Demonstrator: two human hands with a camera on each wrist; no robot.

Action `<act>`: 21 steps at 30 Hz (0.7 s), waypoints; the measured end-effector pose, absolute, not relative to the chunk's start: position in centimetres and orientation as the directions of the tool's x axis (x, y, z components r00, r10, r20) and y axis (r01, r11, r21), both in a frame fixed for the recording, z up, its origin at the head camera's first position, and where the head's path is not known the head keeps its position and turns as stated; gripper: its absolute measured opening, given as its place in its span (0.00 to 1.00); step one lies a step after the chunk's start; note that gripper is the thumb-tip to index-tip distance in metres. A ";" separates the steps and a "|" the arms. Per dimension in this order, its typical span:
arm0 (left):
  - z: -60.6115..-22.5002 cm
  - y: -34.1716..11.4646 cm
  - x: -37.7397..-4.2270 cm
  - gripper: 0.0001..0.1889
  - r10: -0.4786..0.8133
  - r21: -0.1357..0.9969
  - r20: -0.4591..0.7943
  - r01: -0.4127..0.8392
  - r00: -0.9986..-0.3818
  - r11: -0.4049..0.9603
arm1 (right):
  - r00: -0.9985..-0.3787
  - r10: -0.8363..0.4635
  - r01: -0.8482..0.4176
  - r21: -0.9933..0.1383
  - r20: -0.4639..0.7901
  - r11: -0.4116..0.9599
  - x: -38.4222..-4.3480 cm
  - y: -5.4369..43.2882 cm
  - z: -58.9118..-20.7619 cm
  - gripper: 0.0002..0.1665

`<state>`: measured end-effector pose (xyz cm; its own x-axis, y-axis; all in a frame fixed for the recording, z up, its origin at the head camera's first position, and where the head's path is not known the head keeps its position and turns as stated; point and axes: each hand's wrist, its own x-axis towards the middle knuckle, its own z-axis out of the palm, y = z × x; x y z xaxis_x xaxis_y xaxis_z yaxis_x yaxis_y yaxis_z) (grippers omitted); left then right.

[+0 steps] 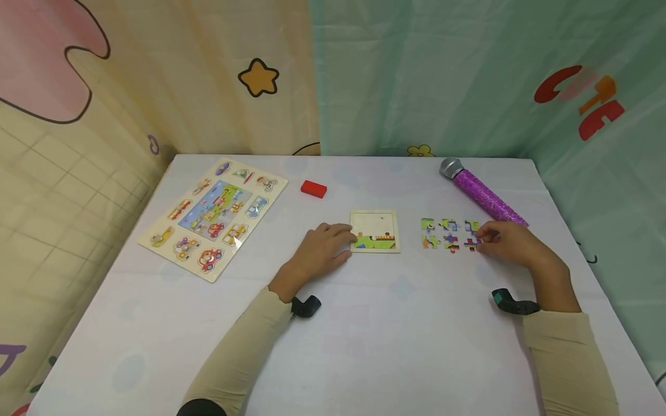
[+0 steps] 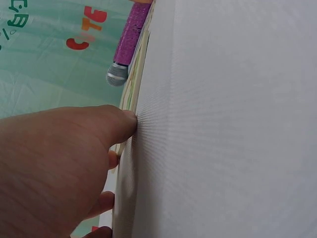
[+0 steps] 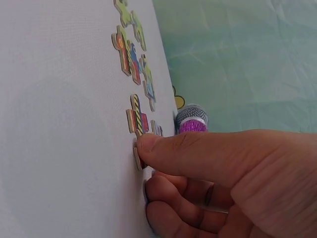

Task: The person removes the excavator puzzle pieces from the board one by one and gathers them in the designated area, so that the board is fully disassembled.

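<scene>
Right of the tray (image 1: 375, 228), the right hand (image 1: 506, 245) partly hides a puzzle piece (image 1: 470, 245), grip unclear to me; relaxed left hand (image 1: 322, 249) touches the tray's left edge.

you are in what looks like a curtained play corner; whether it belongs to a home or a studio, you cannot tell. around your white-covered table (image 1: 395, 346) hangs childlike printed cloth: a cream curtain (image 1: 208, 81) with an orange star (image 1: 258, 77), and a green curtain (image 1: 442, 75) with bright letters (image 1: 600, 92). before you lie playthings: a picture board (image 1: 213, 214) of vehicles, small puzzle pieces (image 1: 451, 239) and a glittery purple microphone (image 1: 486, 195).
</scene>
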<state>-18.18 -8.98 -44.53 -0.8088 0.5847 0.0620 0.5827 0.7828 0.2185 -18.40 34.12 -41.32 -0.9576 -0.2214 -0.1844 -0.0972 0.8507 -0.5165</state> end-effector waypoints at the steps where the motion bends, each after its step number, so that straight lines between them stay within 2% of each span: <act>1: -44.5 -9.0 -18.2 0.21 0.584 0.219 0.060 0.581 -0.810 0.784 | -0.956 -0.228 -0.102 -0.519 -0.185 0.849 -18.4 34.2 -41.3 0.14; 8: -44.5 -9.1 -18.0 0.21 0.579 0.223 0.066 0.577 -0.813 0.786 | -0.957 -0.218 -0.090 -0.523 -0.189 0.847 -18.5 34.0 -41.4 0.12; 14: -44.7 -9.1 -18.1 0.20 0.580 0.213 0.075 0.581 -0.811 0.785 | -0.942 -0.238 -0.086 -0.515 -0.236 0.853 -18.2 33.6 -40.3 0.16; 21: -44.8 -8.9 -18.3 0.20 0.585 0.205 0.074 0.586 -0.808 0.784 | -0.898 -0.396 -0.231 -0.562 -0.190 0.794 -17.7 29.5 -38.9 0.17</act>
